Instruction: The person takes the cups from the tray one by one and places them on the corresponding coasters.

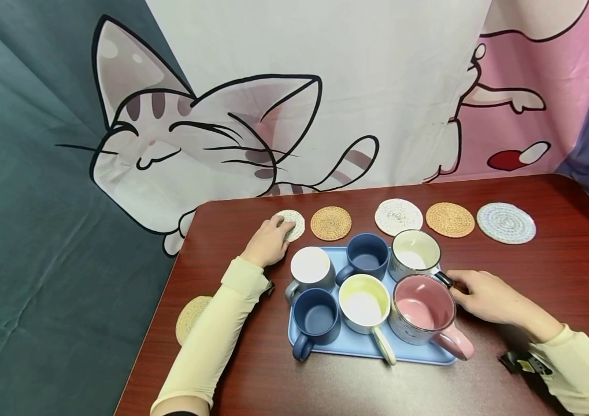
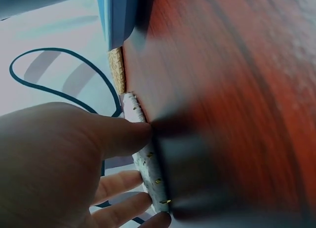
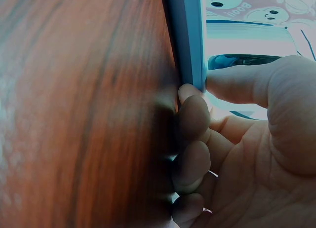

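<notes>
On dark red table (image 1: 559, 254), blue tray (image 1: 367, 345) carries six mugs. Left hand (image 1: 268, 242) at far left of coaster row, fingers fairly straight, slightly apart, lying on white speckled coaster (image 1: 294, 222); left wrist view shows thumb (image 2: 123, 134) at coaster edge (image 2: 148, 164). Right hand (image 1: 486, 297) at tray's right edge, beside pink mug (image 1: 421, 309); right wrist view shows thumb (image 3: 237, 85) above tray rim (image 3: 187, 40), curled fingers (image 3: 193, 117) under it, pinching rim. Woven coaster (image 1: 331, 223) just beside white one.
</notes>
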The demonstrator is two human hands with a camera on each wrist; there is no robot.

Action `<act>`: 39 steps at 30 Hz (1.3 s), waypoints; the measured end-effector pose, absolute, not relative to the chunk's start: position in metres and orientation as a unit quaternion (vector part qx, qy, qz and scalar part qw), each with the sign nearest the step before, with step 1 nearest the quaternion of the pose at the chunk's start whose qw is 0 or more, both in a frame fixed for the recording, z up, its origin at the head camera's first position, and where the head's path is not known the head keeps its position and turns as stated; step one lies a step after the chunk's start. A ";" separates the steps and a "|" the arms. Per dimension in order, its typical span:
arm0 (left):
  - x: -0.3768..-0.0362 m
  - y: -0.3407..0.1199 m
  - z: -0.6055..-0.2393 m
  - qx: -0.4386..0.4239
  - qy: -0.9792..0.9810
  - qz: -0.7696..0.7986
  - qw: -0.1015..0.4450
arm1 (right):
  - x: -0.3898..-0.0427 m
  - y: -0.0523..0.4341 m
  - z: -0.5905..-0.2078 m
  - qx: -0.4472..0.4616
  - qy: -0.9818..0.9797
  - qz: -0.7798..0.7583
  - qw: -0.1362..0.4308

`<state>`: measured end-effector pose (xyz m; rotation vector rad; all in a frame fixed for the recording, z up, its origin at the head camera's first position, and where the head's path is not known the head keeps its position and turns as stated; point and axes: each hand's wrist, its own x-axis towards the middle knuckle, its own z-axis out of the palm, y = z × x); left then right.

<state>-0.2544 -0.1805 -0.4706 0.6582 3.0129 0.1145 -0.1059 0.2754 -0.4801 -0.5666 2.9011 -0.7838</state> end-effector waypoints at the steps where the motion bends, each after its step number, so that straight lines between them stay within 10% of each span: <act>1: -0.255 -0.180 -0.470 0.214 0.976 0.039 0.027 | -0.106 0.275 -0.480 -0.185 0.948 -0.256 0.042; 39: -0.258 -0.175 -0.472 0.226 0.973 0.040 0.009 | -0.107 0.277 -0.482 -0.184 0.949 -0.250 0.045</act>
